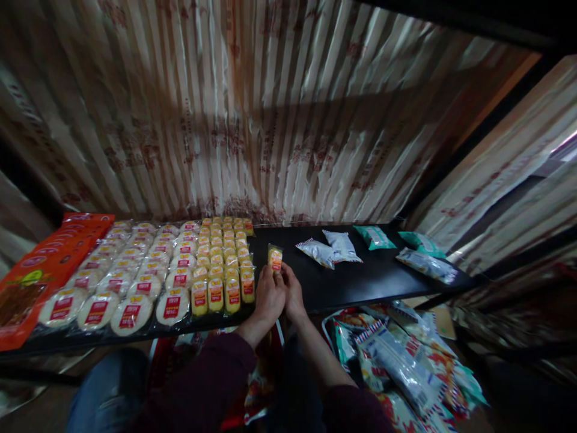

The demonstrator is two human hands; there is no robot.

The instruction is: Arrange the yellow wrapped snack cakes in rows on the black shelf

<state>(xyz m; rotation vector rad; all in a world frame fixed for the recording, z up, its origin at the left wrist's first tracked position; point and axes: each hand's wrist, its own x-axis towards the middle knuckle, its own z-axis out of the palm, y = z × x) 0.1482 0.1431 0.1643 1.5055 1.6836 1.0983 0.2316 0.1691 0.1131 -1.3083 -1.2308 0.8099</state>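
Both my hands meet over the front part of the black shelf (324, 287). Between the fingers of my left hand (270, 296) and my right hand (293, 293) stands a small wrapped yellow snack cake (275, 257) with a red label, held upright. Just left of my hands are rows of the same yellow snack cakes (232, 293), packed side by side. Farther left, round white wrapped rice crackers (172, 305) with red labels lie in overlapping rows. My fingertips are partly hidden behind the hands.
A large orange-red snack bag (42, 273) lies at the shelf's left end. Silver-white snack packets (342, 245) and green packets (375, 237) rest on the right. Below stand a bin of snack bags (401, 361) and a red crate (155, 367). A printed sheet (234, 108) hangs behind.
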